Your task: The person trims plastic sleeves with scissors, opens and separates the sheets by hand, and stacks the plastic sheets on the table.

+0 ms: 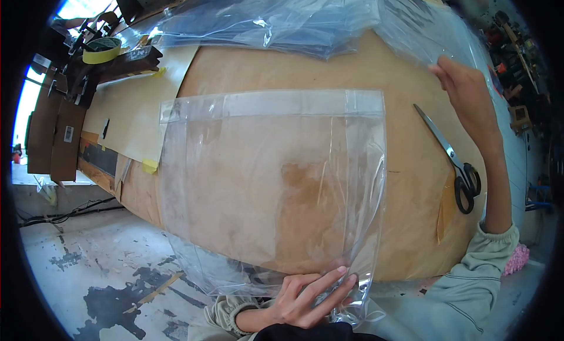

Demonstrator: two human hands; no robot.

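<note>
A clear plastic bag-like piece (252,159) with a folded, seamed top band lies over the table's near edge, its lower part hanging down. My left hand (311,297) rests on its lower right part, fingers stretched out. At the upper right my right hand (467,94) is closed in a pinch at the edge of a clear plastic sheet (426,26), whose other side spreads across the back. Below that hand lies a pair of scissors (449,150) with black handles, blades slightly apart and pointing away.
Clear plastic sheets (258,17) are heaped along the back of the brown table (247,70). At the left stand a dark clamp-like device, a roll of yellow tape (101,51) and a cardboard box (53,132). A pale board (144,100) lies beside them. A worn, paint-flaked floor shows below.
</note>
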